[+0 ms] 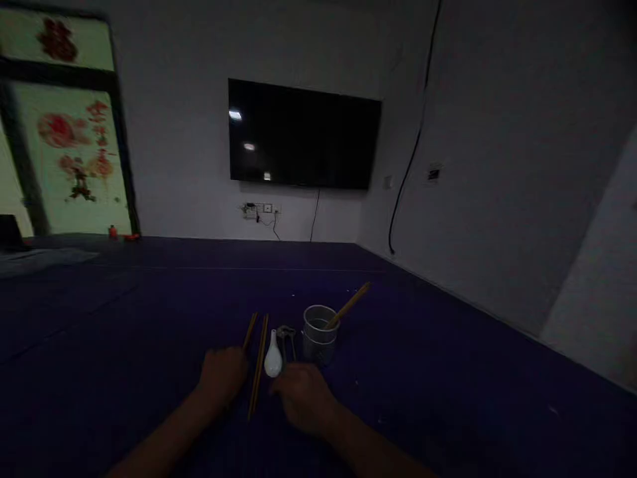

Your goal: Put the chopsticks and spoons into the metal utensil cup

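My left hand [223, 375] is closed around the lower part of a pair of chopsticks [250, 328]; their upper ends stick out past the fingers. Just to its right, more chopsticks [259, 365] lie on the dark blue surface. Beside them is a white spoon [273, 358], bowl towards me. A grey two-armed utensil [287, 334] lies right of the spoon, and its near end runs under the curled fingers of my right hand [304, 397]. Behind that hand stands a grey metal cup [319, 335] with several chopsticks [351, 303] leaning out to the right.
The wide blue surface [199, 279] reaches back to a wall with a dark television [303, 136] and sockets [261, 209]. A black cable [412, 156] hangs at the right. A decorated door [74, 153] and small red objects [122, 234] are far left.
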`<state>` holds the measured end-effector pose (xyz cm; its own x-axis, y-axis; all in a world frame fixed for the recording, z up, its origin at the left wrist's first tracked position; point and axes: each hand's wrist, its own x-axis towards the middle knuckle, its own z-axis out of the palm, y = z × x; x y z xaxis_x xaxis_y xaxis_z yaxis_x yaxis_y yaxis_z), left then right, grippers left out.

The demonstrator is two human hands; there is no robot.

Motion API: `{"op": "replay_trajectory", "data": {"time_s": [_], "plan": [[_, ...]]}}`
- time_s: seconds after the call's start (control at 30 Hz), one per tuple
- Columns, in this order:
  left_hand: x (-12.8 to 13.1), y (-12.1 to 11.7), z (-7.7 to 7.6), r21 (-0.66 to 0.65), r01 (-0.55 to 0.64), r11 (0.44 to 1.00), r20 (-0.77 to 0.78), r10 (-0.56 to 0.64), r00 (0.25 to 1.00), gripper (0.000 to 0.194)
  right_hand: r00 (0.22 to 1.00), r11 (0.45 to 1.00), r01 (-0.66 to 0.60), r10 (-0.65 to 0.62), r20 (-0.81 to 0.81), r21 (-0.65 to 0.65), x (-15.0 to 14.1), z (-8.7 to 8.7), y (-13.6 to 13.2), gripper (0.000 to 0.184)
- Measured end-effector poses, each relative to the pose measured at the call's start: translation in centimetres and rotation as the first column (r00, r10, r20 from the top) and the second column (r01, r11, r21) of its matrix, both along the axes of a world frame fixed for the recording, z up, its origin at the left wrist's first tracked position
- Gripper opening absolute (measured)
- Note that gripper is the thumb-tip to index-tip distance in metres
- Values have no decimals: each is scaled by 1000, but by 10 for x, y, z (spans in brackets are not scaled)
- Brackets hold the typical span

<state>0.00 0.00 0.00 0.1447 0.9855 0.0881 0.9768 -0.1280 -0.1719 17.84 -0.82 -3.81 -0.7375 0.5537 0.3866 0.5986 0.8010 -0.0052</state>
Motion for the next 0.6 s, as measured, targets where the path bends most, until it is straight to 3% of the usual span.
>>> {"op": "replay_trajectory", "data": {"time_s": [0.3,0.37,0.43,0.5,0.6], "plan": [[-3,2,-1,26,-34,999,73,32,997,35,994,997,-16,24,-109,76,1,-9,2,33],[-4,3,2,119,-32,992,104,20,994,34,982,992,-16,40,-185,128,3,-5,0,32],[-4,3,5,304,9,953,123,-49,991,33,951,981,6,55,-305,196,5,2,-3,33],[-3,2,5,538,135,832,81,-210,974,33,882,973,46,66,-466,225,7,12,-9,35],[-1,-1,3,777,382,500,-111,-489,865,34,727,994,78,-7,-686,73,8,25,-19,32]]}}
